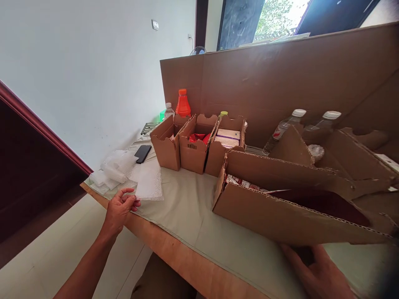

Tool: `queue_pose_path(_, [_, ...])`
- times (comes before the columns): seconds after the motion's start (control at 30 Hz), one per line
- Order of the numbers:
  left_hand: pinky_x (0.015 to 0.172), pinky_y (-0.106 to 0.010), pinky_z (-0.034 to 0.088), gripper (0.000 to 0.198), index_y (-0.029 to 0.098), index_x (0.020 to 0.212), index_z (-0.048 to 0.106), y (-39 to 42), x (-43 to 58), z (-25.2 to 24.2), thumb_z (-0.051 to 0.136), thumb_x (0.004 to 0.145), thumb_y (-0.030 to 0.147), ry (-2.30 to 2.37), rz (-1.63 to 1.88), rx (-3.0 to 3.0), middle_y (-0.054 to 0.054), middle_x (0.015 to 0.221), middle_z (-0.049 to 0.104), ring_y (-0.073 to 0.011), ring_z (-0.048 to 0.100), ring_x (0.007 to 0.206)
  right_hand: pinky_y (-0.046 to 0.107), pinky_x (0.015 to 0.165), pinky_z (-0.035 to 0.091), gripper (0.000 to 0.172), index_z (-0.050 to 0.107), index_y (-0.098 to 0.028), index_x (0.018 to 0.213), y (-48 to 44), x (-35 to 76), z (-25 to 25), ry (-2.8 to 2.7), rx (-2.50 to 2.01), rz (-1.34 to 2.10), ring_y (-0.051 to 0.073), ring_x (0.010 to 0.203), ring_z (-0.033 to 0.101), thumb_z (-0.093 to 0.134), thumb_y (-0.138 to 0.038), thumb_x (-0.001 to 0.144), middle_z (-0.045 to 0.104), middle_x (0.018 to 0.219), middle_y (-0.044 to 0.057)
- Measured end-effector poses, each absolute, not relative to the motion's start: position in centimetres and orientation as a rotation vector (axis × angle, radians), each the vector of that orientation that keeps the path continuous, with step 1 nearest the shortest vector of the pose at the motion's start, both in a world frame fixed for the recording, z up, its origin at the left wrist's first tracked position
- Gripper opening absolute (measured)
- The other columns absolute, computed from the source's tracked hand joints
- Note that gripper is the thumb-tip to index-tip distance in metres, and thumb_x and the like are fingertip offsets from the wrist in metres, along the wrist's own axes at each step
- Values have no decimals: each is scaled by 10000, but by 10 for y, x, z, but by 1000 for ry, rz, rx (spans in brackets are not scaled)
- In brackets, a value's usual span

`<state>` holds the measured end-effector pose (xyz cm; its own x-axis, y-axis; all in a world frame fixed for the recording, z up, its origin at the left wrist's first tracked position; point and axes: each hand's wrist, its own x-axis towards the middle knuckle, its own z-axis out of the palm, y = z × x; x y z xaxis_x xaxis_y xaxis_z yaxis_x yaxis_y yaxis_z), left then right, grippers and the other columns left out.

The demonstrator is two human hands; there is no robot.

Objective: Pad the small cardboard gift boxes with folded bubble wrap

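Observation:
At the table's left, my left hand (121, 205) is closed in a pinch at the near corner of a flat bubble-wrap bag (149, 182). The bag lies on the cloth beside a heap of crumpled bubble wrap (114, 168). My right hand (321, 270) is at the lower right, under the near edge of a long cardboard box (264, 211). Its thumb and fingers are spread around a dark gap, with the fingertips hidden by the box. Inside that box are printed packets (241, 181) and a dark red surface (324, 203).
Three small cardboard bins stand mid-table: a left bin (165, 149), a middle bin (191, 153) with red packets, and a right bin (215, 155) with wooden sticks. A phone (143, 153), a red-orange bottle (183, 104) and clear bottles stand around. A cardboard panel (264, 83) rises behind.

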<state>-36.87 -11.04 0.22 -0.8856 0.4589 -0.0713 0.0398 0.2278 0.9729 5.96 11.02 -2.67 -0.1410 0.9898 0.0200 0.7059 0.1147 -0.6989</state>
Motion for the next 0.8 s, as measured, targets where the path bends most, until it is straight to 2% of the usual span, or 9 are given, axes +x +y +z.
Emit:
queue_pose_path(0.1, [560,-277,518,660,142,1130,618,-111,-352,1,774,597,499,2017,1662,434,21,633,690,-167,656,558,426,565,451,318,538,-287,916,107,57,-24,-1904,-1626,740,279,529,571,579,-574,784,696,762,60])
queue_pose_path(0.23, [591,-277,528,523,126,977,692,-112,-321,-4,789,619,494,1836,1586,426,-7,658,699,-153,663,572,435,578,461,328,530,-280,895,110,61,-26,-1912,-1639,767,287,539,583,618,-563,754,696,766,75])
queue_pose_path(0.4, [632,-290,544,452,144,946,708,-107,-268,-14,786,688,507,1654,1513,451,-39,718,721,-166,686,638,431,545,458,333,525,-289,869,117,66,-30,-1919,-1671,790,306,550,606,635,-571,730,694,729,68])
queue_pose_path(0.47, [647,-303,555,467,140,991,716,-107,-249,-16,778,718,515,1556,1440,503,-76,808,744,-186,707,701,436,551,465,313,525,-291,869,116,65,-30,-1928,-1653,783,309,555,608,635,-557,746,694,714,64])
queue_pose_path(0.6, [752,-335,580,513,191,1198,704,-110,-239,-11,763,767,464,1334,1163,766,-120,1091,761,-213,746,858,447,571,482,273,526,-296,866,112,63,-30,-1951,-1613,765,300,548,602,613,-544,790,688,699,61])
queue_pose_path(0.67, [773,-348,582,453,205,1144,745,-110,-257,-5,737,771,462,1483,1157,892,-109,1044,786,-225,748,861,446,572,483,275,529,-295,880,111,63,-31,-1954,-1598,748,295,545,598,595,-551,805,690,710,59])
queue_pose_path(0.73, [756,-358,585,411,190,1000,785,-108,-291,3,709,743,502,1840,1302,942,-98,889,797,-240,739,820,446,571,481,295,530,-290,906,112,64,-33,-1955,-1605,736,292,539,594,578,-566,810,692,723,58])
queue_pose_path(0.8, [809,-378,576,455,171,998,770,-105,-334,11,696,713,517,2103,1413,887,-104,928,786,-263,723,890,443,570,477,315,532,-285,921,114,65,-34,-1968,-1627,749,295,548,600,578,-574,805,693,731,58])
